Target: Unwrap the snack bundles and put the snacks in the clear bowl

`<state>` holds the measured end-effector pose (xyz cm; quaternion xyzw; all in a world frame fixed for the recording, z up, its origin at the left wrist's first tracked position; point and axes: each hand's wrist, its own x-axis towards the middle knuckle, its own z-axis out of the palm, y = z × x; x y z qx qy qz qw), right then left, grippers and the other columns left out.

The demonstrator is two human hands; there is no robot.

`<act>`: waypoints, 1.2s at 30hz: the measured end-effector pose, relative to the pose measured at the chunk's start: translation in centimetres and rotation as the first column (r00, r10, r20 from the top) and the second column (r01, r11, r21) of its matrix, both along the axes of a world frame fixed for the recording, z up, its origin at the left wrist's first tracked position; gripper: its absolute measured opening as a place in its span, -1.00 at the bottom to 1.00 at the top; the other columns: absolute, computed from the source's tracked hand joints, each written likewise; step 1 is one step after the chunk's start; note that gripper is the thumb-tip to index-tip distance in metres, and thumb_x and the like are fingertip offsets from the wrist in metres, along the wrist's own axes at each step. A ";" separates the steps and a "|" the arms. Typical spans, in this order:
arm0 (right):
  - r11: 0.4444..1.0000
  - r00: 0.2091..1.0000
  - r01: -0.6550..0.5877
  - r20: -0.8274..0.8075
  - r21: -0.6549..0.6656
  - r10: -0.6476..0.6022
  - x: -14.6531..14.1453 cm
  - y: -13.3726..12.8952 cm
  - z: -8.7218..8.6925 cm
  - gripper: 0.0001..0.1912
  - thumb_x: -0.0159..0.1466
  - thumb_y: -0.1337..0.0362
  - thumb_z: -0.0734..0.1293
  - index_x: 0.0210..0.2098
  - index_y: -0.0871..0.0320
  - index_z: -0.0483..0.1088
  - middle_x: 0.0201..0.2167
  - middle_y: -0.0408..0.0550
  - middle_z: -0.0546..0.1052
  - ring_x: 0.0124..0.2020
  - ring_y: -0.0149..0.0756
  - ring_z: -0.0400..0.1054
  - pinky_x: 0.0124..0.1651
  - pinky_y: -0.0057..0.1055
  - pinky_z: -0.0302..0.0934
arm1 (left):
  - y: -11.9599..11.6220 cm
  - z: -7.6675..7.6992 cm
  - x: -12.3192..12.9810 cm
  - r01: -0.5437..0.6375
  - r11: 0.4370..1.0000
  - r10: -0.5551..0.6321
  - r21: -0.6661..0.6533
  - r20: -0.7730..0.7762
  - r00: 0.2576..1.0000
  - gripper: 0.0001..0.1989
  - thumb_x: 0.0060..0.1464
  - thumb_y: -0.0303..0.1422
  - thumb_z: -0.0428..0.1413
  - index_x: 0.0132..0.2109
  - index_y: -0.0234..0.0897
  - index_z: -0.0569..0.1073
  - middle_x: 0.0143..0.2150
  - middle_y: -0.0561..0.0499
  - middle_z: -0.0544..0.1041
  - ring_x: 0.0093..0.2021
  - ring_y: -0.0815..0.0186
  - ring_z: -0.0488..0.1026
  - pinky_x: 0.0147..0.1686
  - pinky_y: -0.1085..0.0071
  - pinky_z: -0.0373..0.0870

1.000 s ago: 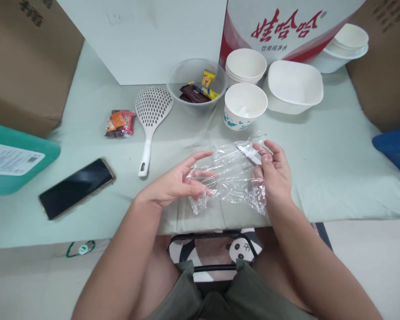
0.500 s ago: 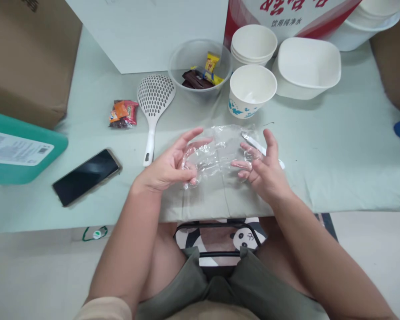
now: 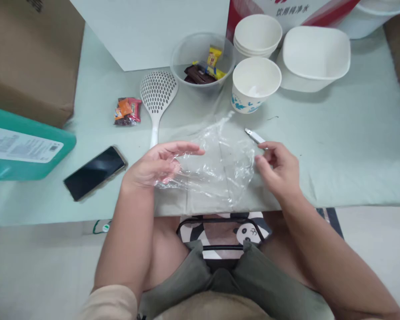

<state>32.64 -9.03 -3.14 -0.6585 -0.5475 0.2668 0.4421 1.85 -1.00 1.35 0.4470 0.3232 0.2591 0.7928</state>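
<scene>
Plastic film point(image 3: 216, 160) is spreading wider in the head view than it was half a second ago, when both hands were working inside a smaller bunch. Now the right hand point(image 3: 278, 171) is sitting outside the film's right side, half curled, with thumb and forefinger parted; that is apparently leaving the left hand point(image 3: 146, 166) to carry most of it. Left-hand fingers are gripping the film's left end loosely, the forefinger stretching along its top, over the lower end of the skimmer point(image 3: 158, 93). Between the two hands, the film is hanging over the surface point(image 3: 346, 146), its lower side trailing close to the near edge and its top corner pointing toward the cup point(image 3: 256, 86). Beyond the right forefinger, the knife point(image 3: 254, 135) is showing its tip, well back from the near edge; whether the right hand is holding it or just covering it, I am not managing to tell.
</scene>
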 end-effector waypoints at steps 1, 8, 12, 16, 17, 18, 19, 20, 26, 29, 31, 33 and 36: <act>0.998 0.999 0.033 0.018 0.055 -0.034 0.2 0.1 -0.1 -0.85 0.25 0.17 0.39 -0.19 0.04 0.45 -0.54 -0.23 0.31 -0.49 -0.35 0.29 -0.30 -0.28 0.34 | 0.0 -0.2 -0.2 0.054 0.999 -0.053 -0.004 0.029 0.998 -0.59 -0.07 -0.31 0.40 -0.01 -0.23 0.70 0.09 -0.24 0.68 -0.75 0.65 0.21 -0.81 0.60 0.01; 0.918 0.808 -0.398 -0.472 0.007 0.354 -1.3 1.7 -1.4 -0.24 0.15 -0.14 0.51 0.24 -0.14 0.23 0.27 0.01 0.41 0.33 -0.04 0.32 0.33 -0.02 0.30 | -0.4 -0.7 0.1 0.095 0.993 -0.092 0.076 -0.043 0.995 -0.63 -0.15 -0.14 0.45 -0.17 -0.18 0.70 -0.21 -0.13 0.72 -0.79 0.65 0.05 -0.84 0.58 -0.15; 0.799 0.638 -0.600 -0.622 -0.032 0.453 -2.6 2.4 -1.1 -0.10 0.12 -0.09 0.56 0.32 -0.04 0.15 0.09 0.05 0.50 0.15 -0.10 0.44 0.18 -0.12 0.40 | -0.4 -1.1 1.0 0.095 0.989 -0.081 0.112 -0.120 0.989 -0.51 -0.29 -0.04 0.47 -0.21 -0.23 0.68 -0.30 -0.16 0.68 -0.77 0.58 0.13 -0.80 0.51 -0.03; 0.776 0.621 -0.626 -0.650 -0.074 0.438 -2.5 2.3 -0.2 -0.41 0.22 -0.01 0.51 0.12 0.08 0.32 -0.36 -0.22 0.40 -0.44 -0.44 0.32 -0.35 -0.42 0.29 | -0.5 -1.6 1.1 -0.022 0.990 0.031 0.140 -0.058 0.998 -0.52 -0.27 -0.09 0.44 -0.15 -0.17 0.67 -0.17 -0.15 0.70 -0.80 0.63 0.06 -0.83 0.48 -0.09; 0.782 0.639 -0.617 -0.637 -0.090 0.431 -2.3 2.2 0.0 -0.50 0.25 0.01 0.49 0.06 0.10 0.35 -0.43 -0.26 0.34 -0.51 -0.48 0.22 -0.43 -0.44 0.19 | -0.5 -1.6 1.0 -0.066 0.986 0.072 0.153 -0.038 0.997 -0.54 -0.26 -0.13 0.43 -0.14 -0.14 0.67 -0.13 -0.13 0.70 -0.81 0.63 0.05 -0.83 0.48 -0.11; 0.789 0.661 -0.604 -0.621 -0.109 0.421 -2.1 2.0 0.1 -0.58 0.28 0.02 0.46 0.00 0.11 0.38 -0.48 -0.29 0.29 -0.55 -0.50 0.14 -0.48 -0.45 0.10 | -0.5 -1.6 0.8 -0.093 0.982 0.101 0.164 -0.037 0.994 -0.55 -0.25 -0.16 0.43 -0.13 -0.12 0.66 -0.09 -0.12 0.70 -0.80 0.64 0.05 -0.82 0.48 -0.12; 0.802 0.688 -0.583 -0.602 -0.128 0.404 -1.9 1.9 0.3 -0.65 0.31 0.04 0.44 -0.07 0.13 0.40 -0.53 -0.31 0.25 -0.57 -0.51 0.08 -0.50 -0.45 0.02 | -0.5 -1.5 0.5 -0.102 0.980 0.113 0.170 -0.054 0.992 -0.55 -0.24 -0.17 0.42 -0.11 -0.11 0.66 -0.05 -0.12 0.70 -0.79 0.65 0.05 -0.81 0.48 -0.14; 0.820 0.717 -0.554 -0.582 -0.143 0.384 -1.7 1.7 0.4 -0.71 0.32 0.06 0.42 -0.14 0.14 0.42 -0.56 -0.31 0.21 -0.58 -0.51 0.04 -0.51 -0.45 -0.03 | -0.4 -1.4 0.2 -0.088 0.982 0.102 0.168 -0.079 0.992 -0.53 -0.23 -0.18 0.43 -0.08 -0.10 0.66 -0.01 -0.13 0.70 -0.78 0.67 0.04 -0.80 0.49 -0.16; 0.879 0.797 -0.449 -0.517 -0.161 0.313 -1.0 1.2 0.6 -0.73 0.31 0.09 0.41 -0.37 0.14 0.40 -0.58 -0.26 0.23 -0.55 -0.50 0.02 -0.49 -0.44 -0.09 | 1.0 -1.3 -1.3 -0.013 0.999 0.021 0.049 -0.167 0.986 -0.09 -0.10 -0.03 0.42 0.39 0.02 0.32 0.13 -0.20 0.65 -0.27 0.20 0.68 -0.46 0.46 0.50; 0.803 0.760 -0.564 -0.502 -0.194 0.412 -1.2 1.3 1.0 -0.75 0.24 0.09 0.43 -0.35 0.16 0.43 -0.56 -0.24 0.29 -0.55 -0.50 0.05 -0.48 -0.44 -0.07 | 1.1 -1.6 -0.9 -0.136 0.984 0.152 0.112 -0.152 0.977 -0.16 -0.07 0.09 0.38 0.28 -0.21 0.46 0.24 -0.25 0.58 0.22 -0.02 0.56 0.10 0.22 0.58; 0.762 0.761 -0.601 -0.464 -0.241 0.453 -1.5 1.3 1.1 -0.74 0.22 0.08 0.42 -0.33 0.17 0.44 -0.56 -0.22 0.31 -0.54 -0.48 0.08 -0.47 -0.43 -0.06 | 0.8 -1.7 0.1 -0.065 0.992 0.084 0.109 -0.175 0.981 -0.18 -0.12 0.16 0.38 0.18 -0.25 0.55 0.28 -0.25 0.56 0.28 -0.04 0.52 0.21 0.17 0.51; 0.753 0.793 -0.589 -0.386 -0.294 0.471 -1.9 1.3 1.2 -0.73 0.22 0.07 0.40 -0.33 0.17 0.45 -0.58 -0.23 0.30 -0.54 -0.46 0.10 -0.45 -0.41 -0.03 | 0.2 -1.5 1.4 0.090 0.993 -0.068 0.082 -0.237 0.969 -0.18 -0.18 0.17 0.42 0.14 -0.24 0.59 0.23 -0.22 0.59 0.22 -0.03 0.57 0.15 0.17 0.54; 0.746 0.823 -0.569 -0.246 -0.346 0.512 -2.2 1.2 1.1 -0.74 0.21 0.07 0.37 -0.34 0.17 0.47 -0.61 -0.23 0.29 -0.53 -0.43 0.12 -0.43 -0.39 -0.01 | -0.6 -1.1 3.6 0.240 0.959 -0.163 0.152 -0.399 0.902 -0.40 -0.14 0.03 0.45 -0.02 -0.22 0.63 0.03 -0.11 0.68 -0.06 0.16 0.66 -0.15 0.34 0.58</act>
